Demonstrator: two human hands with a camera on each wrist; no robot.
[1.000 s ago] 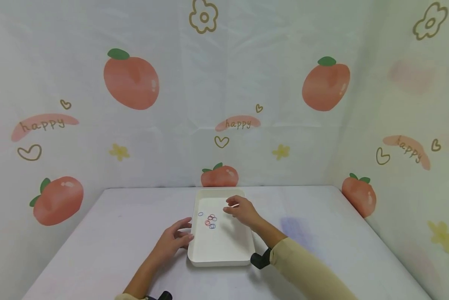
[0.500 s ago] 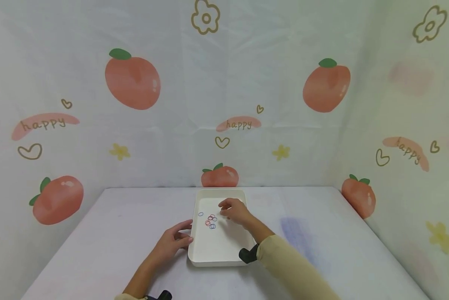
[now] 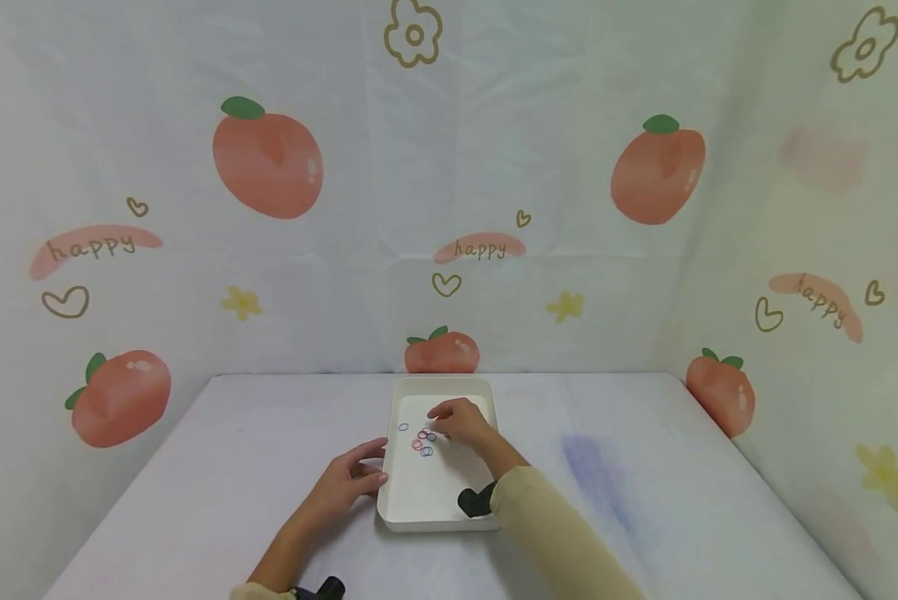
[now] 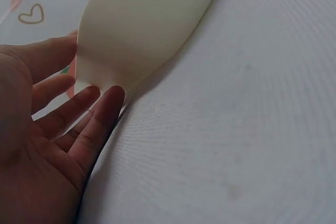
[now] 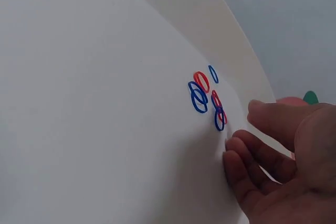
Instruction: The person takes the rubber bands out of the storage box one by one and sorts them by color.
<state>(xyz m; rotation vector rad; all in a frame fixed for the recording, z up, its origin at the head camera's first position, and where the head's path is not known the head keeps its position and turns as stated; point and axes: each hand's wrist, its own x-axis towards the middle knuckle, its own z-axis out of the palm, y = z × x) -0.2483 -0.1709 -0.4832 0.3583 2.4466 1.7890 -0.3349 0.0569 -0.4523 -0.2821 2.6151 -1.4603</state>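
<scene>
One white tray (image 3: 434, 500) sits on the table (image 3: 231, 467). Inside it lies a little bunch of red and blue rubber bands (image 5: 206, 97), too tangled to count well. The right hand (image 3: 460, 421) hovers just beside them, its grip loose and holding nothing. The left hand (image 3: 344, 483) touches the tray's side with straight fingers.

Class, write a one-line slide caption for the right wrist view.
Right hand reaches toward red and blue rubber bands in a white tray.
</scene>
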